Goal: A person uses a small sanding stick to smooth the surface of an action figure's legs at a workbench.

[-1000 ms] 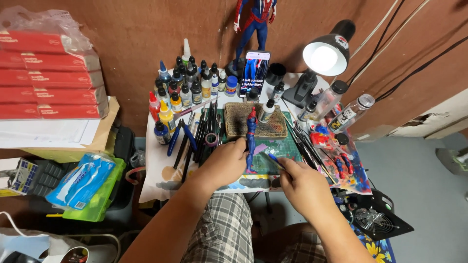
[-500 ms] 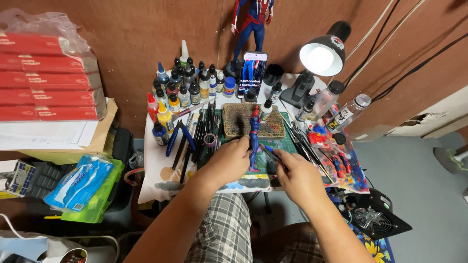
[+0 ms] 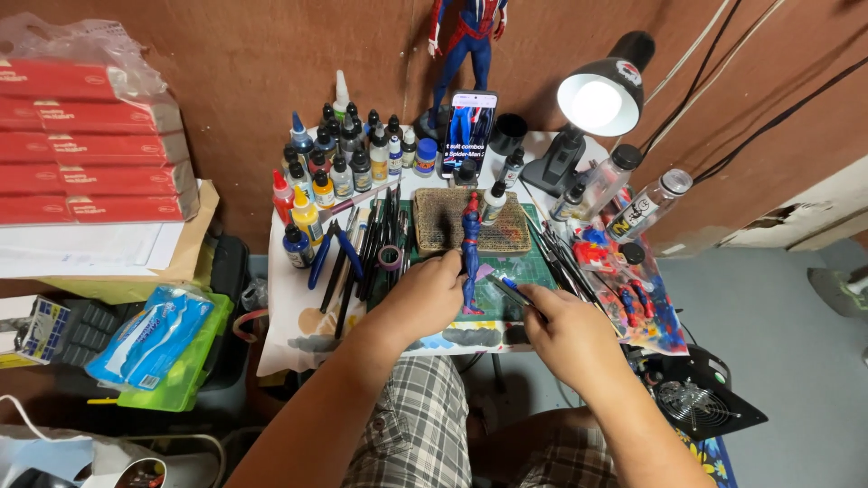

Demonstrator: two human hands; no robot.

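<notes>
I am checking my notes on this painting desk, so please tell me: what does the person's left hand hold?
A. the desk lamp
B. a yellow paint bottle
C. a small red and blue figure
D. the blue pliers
C: the left hand grips a small red and blue figure standing upright on the mat, while the right hand brings a thin tool toward it.

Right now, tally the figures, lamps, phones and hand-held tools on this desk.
Action figures: 2, small figure in the left hand, tall figure at the back
Desk lamp: 1
Phone: 1
Thin tool in the right hand: 1
Total: 5
</notes>
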